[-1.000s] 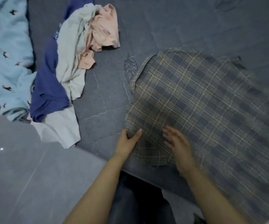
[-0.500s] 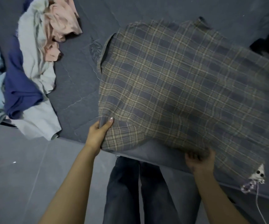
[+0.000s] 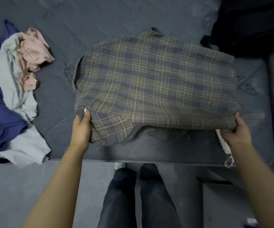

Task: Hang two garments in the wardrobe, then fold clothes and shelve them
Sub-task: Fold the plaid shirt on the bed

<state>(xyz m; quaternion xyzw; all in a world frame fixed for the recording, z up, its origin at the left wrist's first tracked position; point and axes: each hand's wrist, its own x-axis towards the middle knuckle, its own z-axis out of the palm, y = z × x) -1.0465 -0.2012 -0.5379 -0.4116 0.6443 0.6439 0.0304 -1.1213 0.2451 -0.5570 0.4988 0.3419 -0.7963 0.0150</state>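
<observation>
Gripping the plaid garment [image 3: 156, 83] by its near corners, both hands.

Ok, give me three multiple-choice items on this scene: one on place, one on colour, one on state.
1. Where does the clothes pile lie relative to the plaid garment?
A. To its left
B. To its right
C. On top of it

2. What colour is the crumpled piece on top of that pile?
A. Red
B. Pink
C. Yellow

3. How is the plaid garment held?
A. By one hand
B. By both hands at its near edge
C. By no hand

Answers: 1 A, the pile sits at the frame's left. 2 B, pale pink cloth. 3 B, the left hand and the right hand each grip a corner.
</observation>
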